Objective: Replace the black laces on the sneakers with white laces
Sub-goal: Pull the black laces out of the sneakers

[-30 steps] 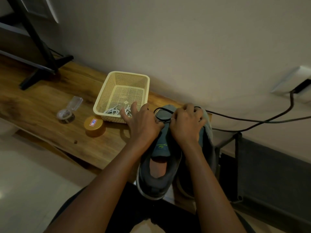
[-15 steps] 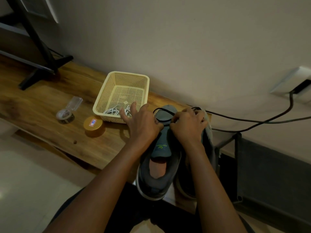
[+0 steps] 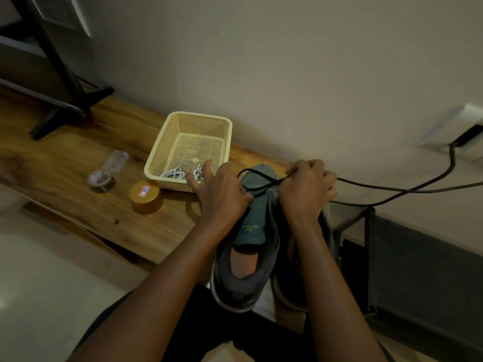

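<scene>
**Black lace being drawn out of the left-hand sneaker**

A pair of grey knit sneakers (image 3: 251, 246) is stood heels-toward-the-wearer at the end of the long wooden bench (image 3: 78, 184), close in so both hands can work the eyelets. The nearer grey sneaker is steadied by the left hand (image 3: 222, 197), which is pressed over its lacing area with fingers spread toward 11 o'clock; whether anything is pinched under it cannot be told. The right hand (image 3: 307, 189) is clenched into a fist around the thin black shoelace (image 3: 257, 178), which loops out over the toe toward 10 o'clock. By judgement, the lace is being pulled free while the shoe is held down.

The coiled white laces (image 3: 180, 175) are kept in the cream perforated plastic basket (image 3: 188, 124), at 10 o'clock just beside the left hand, presumably within easy reach for relacing.

Both forearms are extended forward, wrists nearly straight.
</scene>
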`<action>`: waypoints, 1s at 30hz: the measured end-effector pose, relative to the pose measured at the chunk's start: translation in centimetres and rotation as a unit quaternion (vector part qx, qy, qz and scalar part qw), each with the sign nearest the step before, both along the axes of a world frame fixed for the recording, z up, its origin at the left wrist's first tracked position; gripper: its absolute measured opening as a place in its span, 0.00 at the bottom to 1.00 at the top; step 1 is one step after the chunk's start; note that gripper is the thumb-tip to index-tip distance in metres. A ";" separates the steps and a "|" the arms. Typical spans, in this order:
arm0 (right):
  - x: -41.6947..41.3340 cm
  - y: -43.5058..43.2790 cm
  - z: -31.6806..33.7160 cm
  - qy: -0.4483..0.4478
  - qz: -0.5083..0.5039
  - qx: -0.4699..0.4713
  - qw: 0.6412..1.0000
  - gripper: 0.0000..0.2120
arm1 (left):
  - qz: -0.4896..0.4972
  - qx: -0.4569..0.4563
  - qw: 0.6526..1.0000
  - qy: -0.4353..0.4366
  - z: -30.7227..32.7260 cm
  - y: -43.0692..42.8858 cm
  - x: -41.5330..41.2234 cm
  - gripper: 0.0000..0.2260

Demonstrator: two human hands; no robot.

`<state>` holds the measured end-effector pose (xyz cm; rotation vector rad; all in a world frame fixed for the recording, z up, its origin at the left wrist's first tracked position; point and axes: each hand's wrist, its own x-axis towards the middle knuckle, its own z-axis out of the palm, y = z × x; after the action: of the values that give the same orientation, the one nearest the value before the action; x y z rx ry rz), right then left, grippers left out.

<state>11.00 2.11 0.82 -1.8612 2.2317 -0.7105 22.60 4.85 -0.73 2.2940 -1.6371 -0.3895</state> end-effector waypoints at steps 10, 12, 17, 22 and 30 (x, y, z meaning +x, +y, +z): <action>0.4 0.3 -0.9 0.080 0.119 0.107 0.984 0.10 | -0.006 0.009 1.000 -0.006 -0.2 -0.2 -0.1 0.06; 0.5 0.3 -0.9 0.044 0.110 0.080 0.990 0.08 | -0.006 0.010 1.000 -0.005 -0.1 -0.1 -0.1 0.06; 0.2 0.0 0.1 -0.133 -0.057 -0.004 0.989 0.04 | -0.002 0.005 1.000 0.008 0.1 0.0 0.0 0.05; 0.3 0.1 0.1 -0.083 0.002 0.029 0.996 0.09 | -0.002 0.007 1.000 0.001 -0.2 -0.1 0.0 0.05; 0.5 0.5 -0.5 0.076 0.097 0.112 0.986 0.11 | -0.005 0.000 1.000 -0.003 -0.3 -0.1 0.0 0.05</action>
<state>11.49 2.58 0.34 -2.0375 2.0745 -0.2807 22.64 4.78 -1.04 2.2902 -1.6521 -0.3844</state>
